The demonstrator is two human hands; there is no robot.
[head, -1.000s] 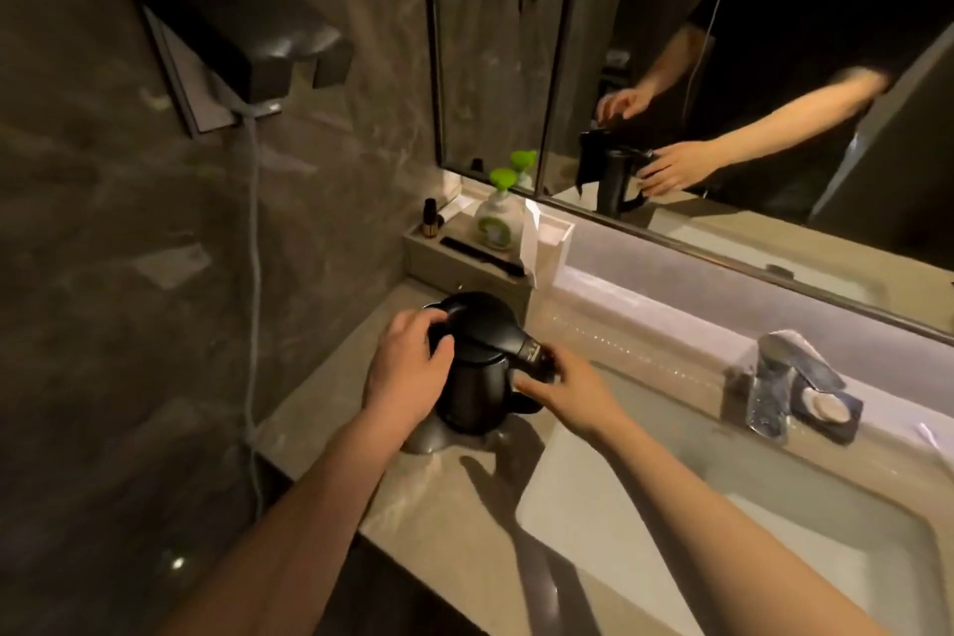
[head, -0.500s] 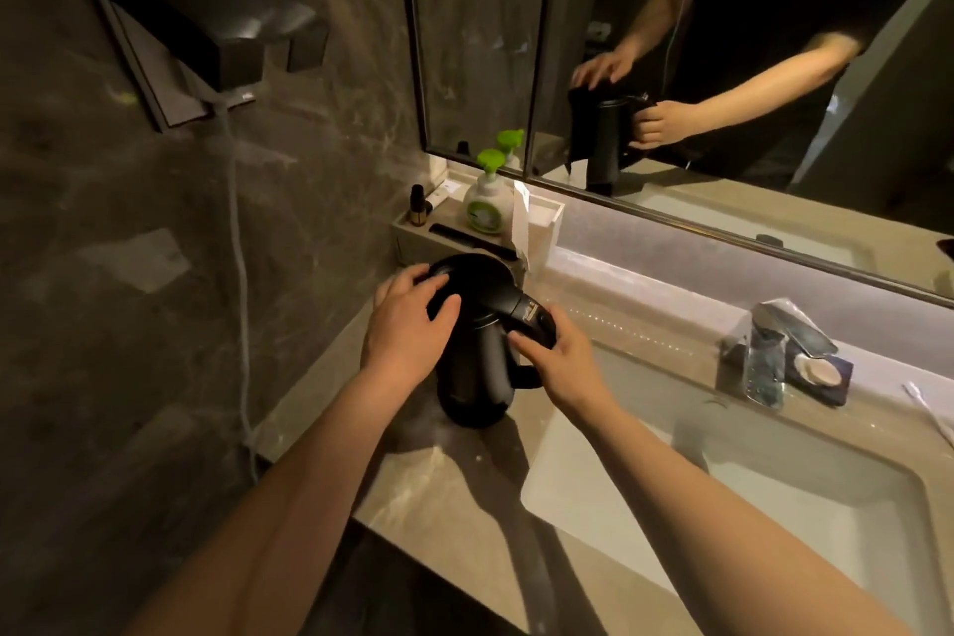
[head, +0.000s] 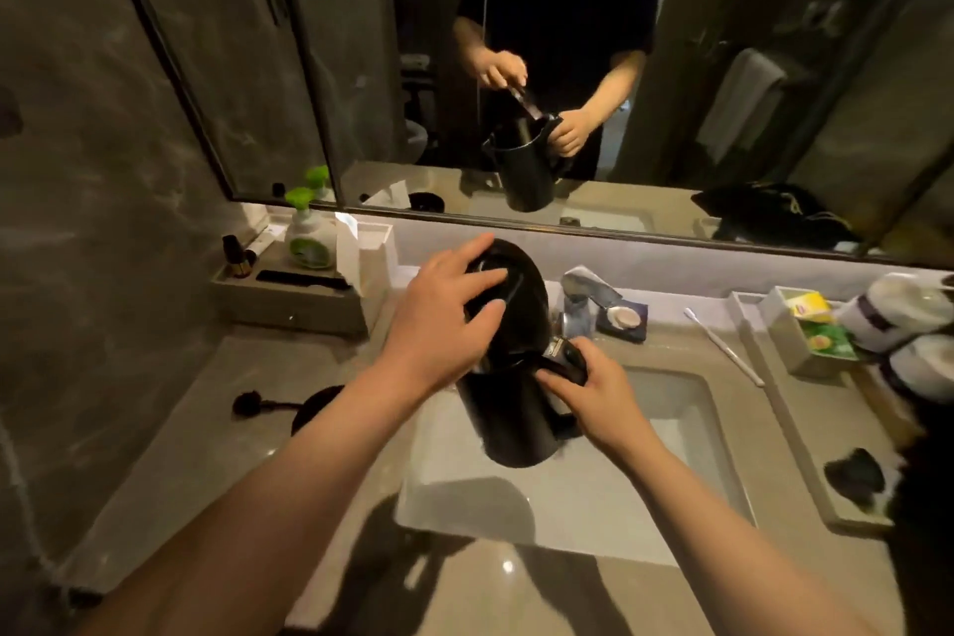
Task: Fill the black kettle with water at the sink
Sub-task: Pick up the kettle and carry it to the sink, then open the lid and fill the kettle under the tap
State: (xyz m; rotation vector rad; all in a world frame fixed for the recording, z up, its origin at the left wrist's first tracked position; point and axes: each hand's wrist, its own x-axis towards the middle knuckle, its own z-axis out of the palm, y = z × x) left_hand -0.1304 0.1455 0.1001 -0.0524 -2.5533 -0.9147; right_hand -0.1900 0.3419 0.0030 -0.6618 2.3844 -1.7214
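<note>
The black kettle (head: 516,418) hangs in the air over the left part of the white sink basin (head: 568,506). My right hand (head: 599,398) grips its handle. The kettle's lid (head: 508,294) is swung up and open, and my left hand (head: 444,315) holds it with fingers spread across its top. The chrome faucet (head: 583,294) stands just behind the kettle, partly hidden by the lid. No water is visible running. The mirror shows the same kettle with its lid raised.
The kettle's black base (head: 315,408) and its cord lie on the counter at left. A tray with a green-topped soap bottle (head: 308,235) sits back left. A soap dish (head: 622,318), a toothbrush (head: 722,346) and a tray with tea bags (head: 815,325) and cups are at right.
The kettle has been lifted off its base and carried right, from the counter to over the sink. Its lid, shut before, now stands open under my left hand.
</note>
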